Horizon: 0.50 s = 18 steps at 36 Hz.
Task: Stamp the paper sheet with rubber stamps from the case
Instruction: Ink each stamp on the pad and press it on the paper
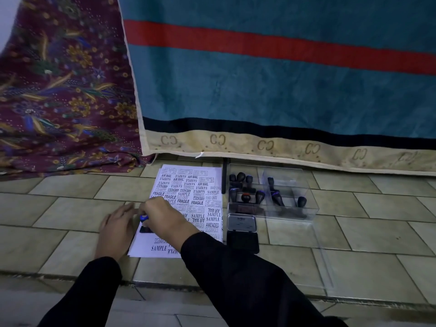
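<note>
Grip of right hand [165, 215] on stamp [144, 226] upon paper sheet [188, 185]; case [311, 204], ink pad [243, 240] alongside.

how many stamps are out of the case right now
1: a blue-handled stamp held by the right hand on the paper, near its left edge. Others may be hidden under that hand.

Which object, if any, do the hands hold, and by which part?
The right hand grips a black rubber stamp with a blue band by its handle, its base on the white paper sheet. The left hand lies flat, holding nothing.
</note>
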{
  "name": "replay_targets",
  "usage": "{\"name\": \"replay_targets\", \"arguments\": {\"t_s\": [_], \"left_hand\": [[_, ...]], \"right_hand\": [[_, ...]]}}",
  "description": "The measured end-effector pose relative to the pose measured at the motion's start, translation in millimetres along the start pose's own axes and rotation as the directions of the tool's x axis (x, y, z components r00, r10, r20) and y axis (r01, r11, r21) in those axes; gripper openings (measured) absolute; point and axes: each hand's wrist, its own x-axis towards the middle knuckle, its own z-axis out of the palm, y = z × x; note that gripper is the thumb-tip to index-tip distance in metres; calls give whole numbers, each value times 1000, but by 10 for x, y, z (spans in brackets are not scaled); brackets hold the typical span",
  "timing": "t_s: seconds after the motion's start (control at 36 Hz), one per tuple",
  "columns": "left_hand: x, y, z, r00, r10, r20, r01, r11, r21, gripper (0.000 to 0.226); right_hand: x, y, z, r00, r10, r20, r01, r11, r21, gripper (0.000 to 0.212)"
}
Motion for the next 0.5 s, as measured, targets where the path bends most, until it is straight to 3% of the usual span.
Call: {"name": "replay_targets", "arguments": {"t_s": [0.11, 0.22, 0.31, 0.42, 0.5], "left_hand": [[4, 0, 2, 1000, -25, 17, 25, 1000, -12, 36], [-1, 0, 2, 1000, -13, 1, 13, 999, -34, 34], [21, -36, 4, 1000, -7, 1, 7, 995, -104, 45], [109, -19, -59, 971, -230, 60, 232, 864, -447, 42], [131, 100, -100, 964, -264, 43, 243, 798, -552, 32]], "right_hand": [[-32, -14, 24, 999, -50, 16, 50, 999, -6, 26], [-30, 51, 23, 999, 18, -33, -16, 998, 67, 12], [-80, 203, -13, 984, 139, -108, -92, 931, 354, 9], [-210, 627, -366, 863, 378, -336, -143, 819, 555, 15], [-391, 1060, -872, 714, 518, -472, -149, 770, 620, 35]]}}
